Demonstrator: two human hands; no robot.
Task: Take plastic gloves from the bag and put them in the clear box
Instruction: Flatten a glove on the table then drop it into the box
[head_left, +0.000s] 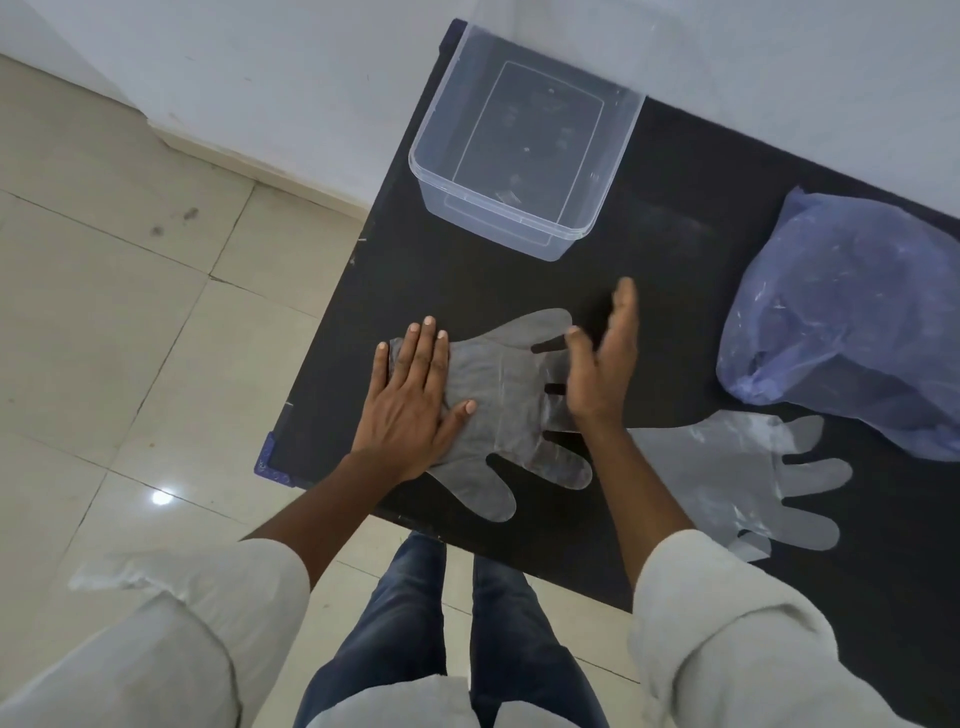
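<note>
A clear plastic glove (511, 410) lies flat on the black table (675, 260), fingers pointing right. My left hand (413, 400) presses flat on its cuff end, fingers spread. My right hand (605, 364) stands on edge over the glove's fingers, palm facing left, holding nothing. A second clear glove (748, 478) lies flat to the right of my right forearm. The blue translucent bag (852, 322) sits at the table's right side, its mouth toward the second glove. The clear box (524, 140) stands open and empty at the table's back left.
The table's left and front edges run close to my left hand, with tiled floor (130, 312) below. A white wall (779, 78) borders the table at the back. My legs in jeans (441, 623) stand at the front edge.
</note>
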